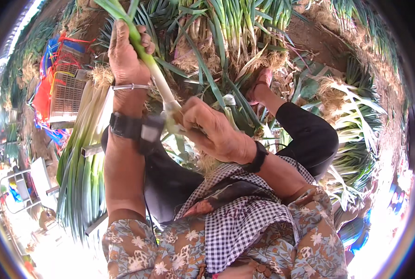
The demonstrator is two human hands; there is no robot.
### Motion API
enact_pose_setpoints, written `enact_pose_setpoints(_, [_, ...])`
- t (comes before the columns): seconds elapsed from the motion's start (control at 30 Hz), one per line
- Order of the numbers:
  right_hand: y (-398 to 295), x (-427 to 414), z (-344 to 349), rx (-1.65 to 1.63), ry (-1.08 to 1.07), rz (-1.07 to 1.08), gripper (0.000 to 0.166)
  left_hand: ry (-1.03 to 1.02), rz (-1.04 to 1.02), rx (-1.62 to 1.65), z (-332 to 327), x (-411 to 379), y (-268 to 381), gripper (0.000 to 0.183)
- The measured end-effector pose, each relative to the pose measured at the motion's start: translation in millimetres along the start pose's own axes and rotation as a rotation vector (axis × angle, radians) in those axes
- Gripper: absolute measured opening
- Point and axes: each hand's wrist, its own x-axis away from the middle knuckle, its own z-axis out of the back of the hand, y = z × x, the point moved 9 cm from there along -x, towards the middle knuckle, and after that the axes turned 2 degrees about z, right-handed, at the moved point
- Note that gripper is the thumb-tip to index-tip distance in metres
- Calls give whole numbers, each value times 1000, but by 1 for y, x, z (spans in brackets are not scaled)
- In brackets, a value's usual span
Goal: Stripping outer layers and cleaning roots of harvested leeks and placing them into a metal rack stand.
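A large green onion [162, 82] slants across the view, its leaves at the top and its white lower end towards the middle. My left hand [127, 52] grips it where the stem turns green. At the white lower end, my right hand [216, 129] has its fingers closed on the onion; motion blur hides whether they pinch the stem itself or loose outer skin. Dark straps circle both wrists, and a blurred device hangs from the left one. Beneath the hands lie loose leaves and root tufts [207, 162].
Bundled onions with roots [242, 31] stand ahead. More onions lie on a metal rack [83, 139] at left, beside a plastic crate [66, 85] draped with coloured ties. At right is another onion pile [354, 139]. My bent knee [312, 129] and foot [261, 85] are near the heap.
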Motion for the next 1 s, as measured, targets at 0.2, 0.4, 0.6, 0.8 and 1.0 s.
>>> enact_pose_setpoints(0.2, [17, 67, -23, 61, -273, -178, 16, 108, -225, -158, 1, 8, 52, 29])
enact_pose_setpoints(0.4, [132, 205, -24, 243, -584, -770, 21, 231, -353, -275, 2, 19, 79, 25])
enact_pose_setpoints(0.6, [159, 172, -10, 548, -744, -662, 25, 119, -452, -200, 14, 16, 97, 33])
enact_pose_setpoints(0.8, [78, 23, 2, -87, -25, -562, 24, 50, -321, -241, 31, 15, 89, 38])
enact_pose_setpoints(1.0, [71, 16, -24, -200, -276, -541, 25, 87, -229, -157, 34, 11, 78, 41])
